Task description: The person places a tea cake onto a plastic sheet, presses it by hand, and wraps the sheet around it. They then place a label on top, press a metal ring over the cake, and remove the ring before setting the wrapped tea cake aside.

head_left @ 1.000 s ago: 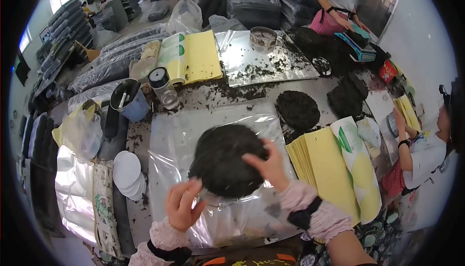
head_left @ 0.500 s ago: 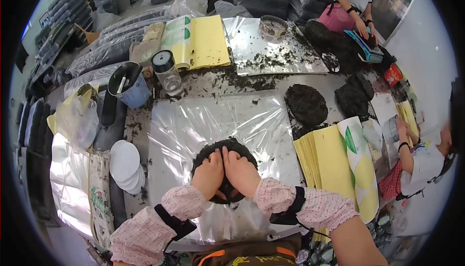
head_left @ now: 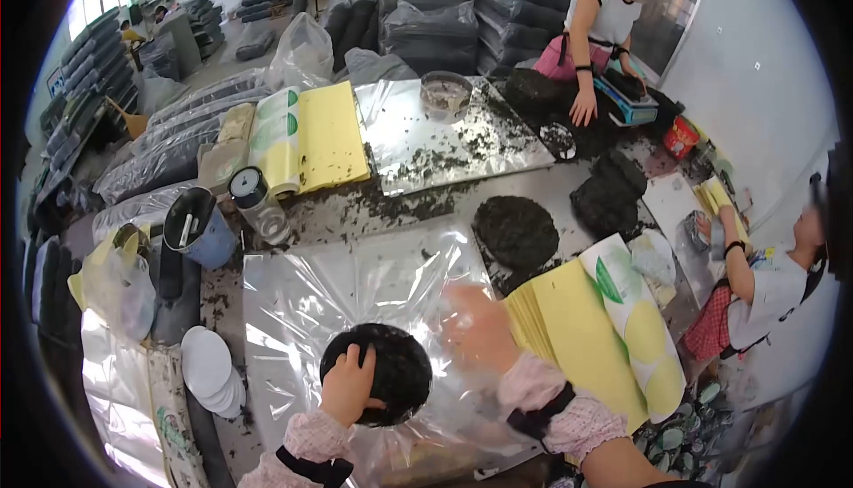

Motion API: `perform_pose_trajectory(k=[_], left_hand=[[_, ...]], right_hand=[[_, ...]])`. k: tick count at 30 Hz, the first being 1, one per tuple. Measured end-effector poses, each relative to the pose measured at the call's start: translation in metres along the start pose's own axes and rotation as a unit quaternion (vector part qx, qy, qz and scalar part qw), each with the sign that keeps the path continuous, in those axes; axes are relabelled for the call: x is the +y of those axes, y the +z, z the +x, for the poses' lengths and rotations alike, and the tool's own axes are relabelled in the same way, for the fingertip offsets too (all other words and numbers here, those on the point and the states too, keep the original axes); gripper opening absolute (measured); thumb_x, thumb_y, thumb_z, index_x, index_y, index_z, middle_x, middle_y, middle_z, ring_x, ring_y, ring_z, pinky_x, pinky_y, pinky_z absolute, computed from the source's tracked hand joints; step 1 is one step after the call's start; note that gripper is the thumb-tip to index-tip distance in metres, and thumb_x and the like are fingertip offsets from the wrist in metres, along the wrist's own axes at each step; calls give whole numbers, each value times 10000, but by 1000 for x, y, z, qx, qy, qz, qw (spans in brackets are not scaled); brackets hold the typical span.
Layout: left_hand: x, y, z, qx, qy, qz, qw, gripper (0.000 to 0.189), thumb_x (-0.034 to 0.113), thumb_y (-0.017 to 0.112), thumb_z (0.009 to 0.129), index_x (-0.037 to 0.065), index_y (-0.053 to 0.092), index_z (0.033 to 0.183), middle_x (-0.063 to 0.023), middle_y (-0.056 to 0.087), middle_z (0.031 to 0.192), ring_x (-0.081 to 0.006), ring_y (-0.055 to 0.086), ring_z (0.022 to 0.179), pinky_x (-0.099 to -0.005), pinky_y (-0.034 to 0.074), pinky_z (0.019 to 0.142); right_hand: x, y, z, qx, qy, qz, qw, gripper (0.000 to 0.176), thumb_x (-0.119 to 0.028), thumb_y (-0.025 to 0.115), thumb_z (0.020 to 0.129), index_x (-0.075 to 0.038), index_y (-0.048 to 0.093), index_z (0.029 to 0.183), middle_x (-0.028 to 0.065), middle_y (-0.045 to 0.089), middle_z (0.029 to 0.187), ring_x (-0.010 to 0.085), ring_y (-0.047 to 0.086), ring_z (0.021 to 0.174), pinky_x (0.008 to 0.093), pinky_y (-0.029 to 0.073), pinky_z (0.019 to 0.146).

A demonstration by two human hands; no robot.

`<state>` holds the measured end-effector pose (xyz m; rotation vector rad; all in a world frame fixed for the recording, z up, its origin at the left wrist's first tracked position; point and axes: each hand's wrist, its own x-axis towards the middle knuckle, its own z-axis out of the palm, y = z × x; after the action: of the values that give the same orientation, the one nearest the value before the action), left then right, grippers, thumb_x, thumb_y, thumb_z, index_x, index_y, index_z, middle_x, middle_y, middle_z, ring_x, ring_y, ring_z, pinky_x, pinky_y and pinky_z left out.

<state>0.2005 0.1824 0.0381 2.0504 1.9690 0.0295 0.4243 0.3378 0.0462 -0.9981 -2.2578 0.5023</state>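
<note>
A round, dark, leafy mass point(head_left: 395, 368) with a smooth-looking edge lies on a sheet of clear plastic film point(head_left: 306, 297) in front of me. My left hand point(head_left: 348, 383) rests on its left side, fingers stretched over the top and thumb lower down. My right hand point(head_left: 480, 328) is apart from the mass, over the film to its right, and motion smears its fingers. Yellow sheets point(head_left: 569, 328) are stacked just beyond that hand. Left of the film sit several white paper discs point(head_left: 206, 364).
Two dark clumps, a round one point(head_left: 515, 232) and a taller one point(head_left: 609, 195), sit behind. A blue cup point(head_left: 211, 239) and a lidded jar point(head_left: 267, 213) stand left. A crumb-strewn metal tray point(head_left: 400, 155) lies at the back. Two people work at right, one beside a scale point(head_left: 631, 106).
Both hands pressed on the dark mass before. My right hand has lifted off and moved right; my left hand stays on it. My view has shifted. The person at the back has one arm lowered.
</note>
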Motion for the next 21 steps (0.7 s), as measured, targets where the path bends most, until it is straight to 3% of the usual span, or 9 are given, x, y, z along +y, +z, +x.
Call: perform_pose_trajectory(k=[1,3,5,7,8,10,14,16,21], left_hand=[[0,2,-1,-1,-4,-1,1000,1092,372,952,534,16,457,1439,-163,520,1204,-333,605,1062,-393,569,831],[-1,0,-2,-2,-9,-4,1000,1085,368,947,542,16,456,1442,-167,516,1233,-338,595,1086,-391,559,864],[-2,-6,0,-9,-8,-24,1000,1070,375,934,570,13,446,1451,-184,507,1227,-363,580,1098,-417,537,894],[-10,-2,-5,-3,8,-64,998,1020,384,910,623,8,446,1450,-212,504,1265,-381,579,1118,-433,525,914],[-16,-7,-12,51,30,-123,991,920,330,874,713,-9,442,1451,-232,510,1304,-382,586,1137,-414,519,935],[-23,-16,-21,113,-22,-290,950,728,256,761,876,-2,424,1467,-201,482,1448,-369,567,1242,-399,511,979],[-35,13,-25,336,-48,-750,567,445,154,565,1001,-9,516,1413,-137,513,1466,-278,454,1387,-402,364,1138],[-46,15,-29,304,-46,-464,831,440,92,603,952,11,558,1383,-141,529,1445,-285,492,1351,-393,391,1116],[-37,13,-28,336,-63,-420,840,433,-18,680,818,9,619,1245,-145,581,1280,-307,571,1209,-380,434,1065]], right_hand=[[43,-12,6,75,47,-44,995,537,-129,704,793,-29,582,1307,212,602,1228,375,575,1155,454,467,994],[125,-19,26,14,103,-312,944,718,-40,667,757,56,436,1430,235,481,1462,395,490,1332,446,386,1128],[197,-3,46,-83,101,-370,920,642,-77,578,843,22,430,1460,241,541,1417,395,492,1343,446,402,1119],[184,-6,68,-54,111,-294,948,531,-48,502,904,14,468,1431,258,579,1355,394,578,1208,459,477,1012],[162,-8,68,68,54,-219,972,528,-60,526,900,5,482,1422,271,583,1332,413,577,1174,465,482,987],[44,-30,53,140,-5,-98,985,483,-29,552,872,-2,556,1354,261,607,1292,422,577,1159,468,470,1000],[-64,23,-75,-73,-279,-33,957,436,-120,604,872,-41,630,1300,223,589,1299,378,575,1232,539,427,1078],[-73,37,-108,-160,-257,2,953,506,-220,659,893,-44,595,1363,230,536,1425,354,527,1330,484,377,1139],[-88,27,-26,-171,-216,64,959,833,-539,669,868,-37,441,1492,263,368,1550,405,326,1466,541,268,1188]])
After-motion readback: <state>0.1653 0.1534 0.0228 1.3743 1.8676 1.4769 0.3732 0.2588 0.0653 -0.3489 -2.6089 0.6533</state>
